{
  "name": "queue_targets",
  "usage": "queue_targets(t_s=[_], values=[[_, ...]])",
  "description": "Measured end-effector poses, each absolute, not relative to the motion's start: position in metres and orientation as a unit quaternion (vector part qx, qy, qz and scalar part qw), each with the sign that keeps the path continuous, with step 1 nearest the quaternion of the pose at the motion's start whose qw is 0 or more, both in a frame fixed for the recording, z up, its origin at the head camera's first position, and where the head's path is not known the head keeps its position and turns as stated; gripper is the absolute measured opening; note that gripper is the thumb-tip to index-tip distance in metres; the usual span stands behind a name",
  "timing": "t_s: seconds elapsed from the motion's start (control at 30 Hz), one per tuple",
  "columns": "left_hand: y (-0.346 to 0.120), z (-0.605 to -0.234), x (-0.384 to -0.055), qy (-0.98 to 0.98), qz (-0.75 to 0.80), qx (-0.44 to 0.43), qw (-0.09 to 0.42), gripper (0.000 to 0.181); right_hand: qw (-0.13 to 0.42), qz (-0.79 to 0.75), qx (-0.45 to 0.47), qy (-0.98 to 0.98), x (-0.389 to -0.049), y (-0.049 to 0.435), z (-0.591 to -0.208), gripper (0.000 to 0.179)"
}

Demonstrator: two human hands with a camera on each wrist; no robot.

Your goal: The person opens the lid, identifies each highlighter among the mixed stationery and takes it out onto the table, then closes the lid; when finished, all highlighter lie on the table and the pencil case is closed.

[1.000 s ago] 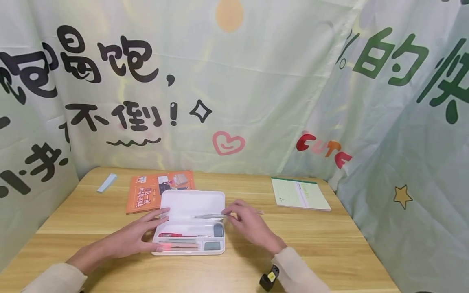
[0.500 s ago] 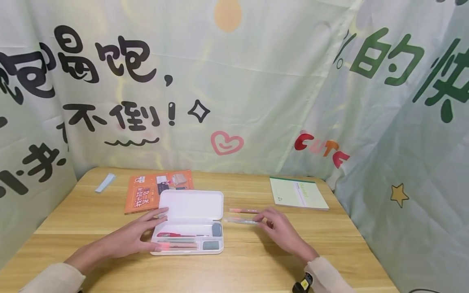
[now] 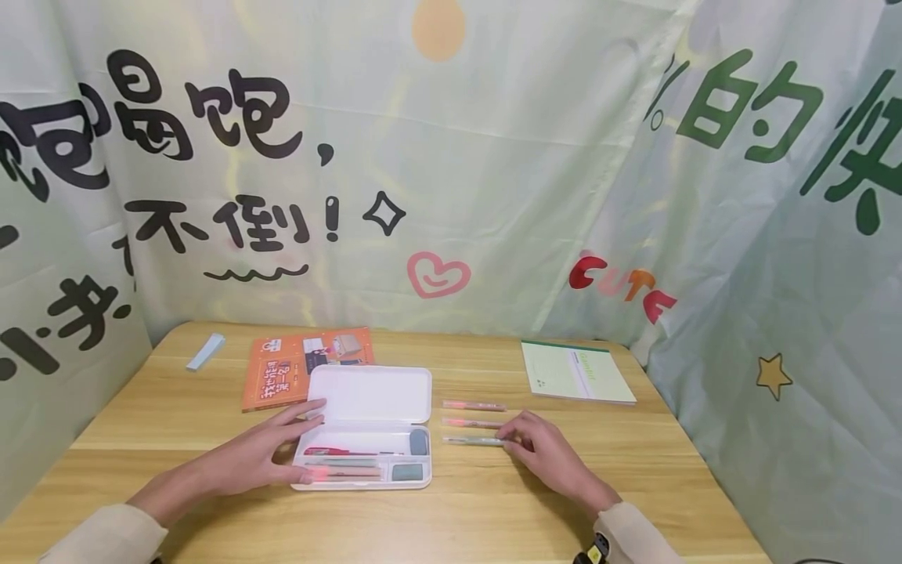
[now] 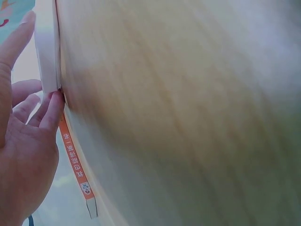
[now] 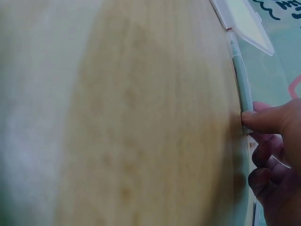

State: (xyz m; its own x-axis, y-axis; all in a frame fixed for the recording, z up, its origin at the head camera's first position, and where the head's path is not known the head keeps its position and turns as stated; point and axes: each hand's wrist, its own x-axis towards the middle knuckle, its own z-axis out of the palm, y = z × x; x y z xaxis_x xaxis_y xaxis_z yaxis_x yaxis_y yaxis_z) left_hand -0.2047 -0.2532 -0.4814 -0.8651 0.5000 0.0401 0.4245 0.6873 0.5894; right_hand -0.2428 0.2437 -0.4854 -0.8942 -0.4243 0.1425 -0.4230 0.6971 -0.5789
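Note:
In the head view my left hand [image 3: 261, 450] holds the left end of an open white pencil case [image 3: 369, 393], thumb at its front edge and fingers by the lid. The left wrist view shows those fingers around a corner of the case [image 4: 47, 52]. Right of it, my right hand [image 3: 550, 454] pinches a greenish pen [image 3: 470, 441] at its right end. In the right wrist view the pen [image 5: 242, 84] lies along the tabletop, between thumb and finger. Two pink-tipped pens [image 3: 465, 406] lie roughly parallel behind it; the hand partly covers the nearer one.
Inside the case are a red pen [image 3: 327, 452], pale and pink pens [image 3: 348, 472] and grey-green blocks [image 3: 407, 472]. An orange book [image 3: 282, 368] lies partly behind the lid. A pale blue strip [image 3: 206, 352] is far left, a green notebook [image 3: 578, 372] far right.
My right hand has carried the greenish pen from over the case to the right, then down in front of the two pink-tipped pens. My left hand has stayed at the case.

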Motion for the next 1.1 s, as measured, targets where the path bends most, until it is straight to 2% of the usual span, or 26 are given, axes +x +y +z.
queue_targets(t_s=[0.67, 1.0, 1.1], values=[[-0.254, -0.484, -0.205, 0.917, 0.302, 0.253, 0.063, 0.089, -0.009, -0.337, -0.238, 0.911, -0.243, 0.237, -0.482, 0.016], [-0.254, -0.482, -0.204, 0.915, 0.302, 0.262, 0.056, 0.088, -0.031, -0.357, -0.307, 0.882, -0.242, 0.181, -0.463, 0.015], [-0.253, -0.481, -0.204, 0.915, 0.304, 0.260, 0.057, 0.088, -0.016, -0.366, -0.332, 0.869, -0.238, 0.158, -0.463, 0.016]])
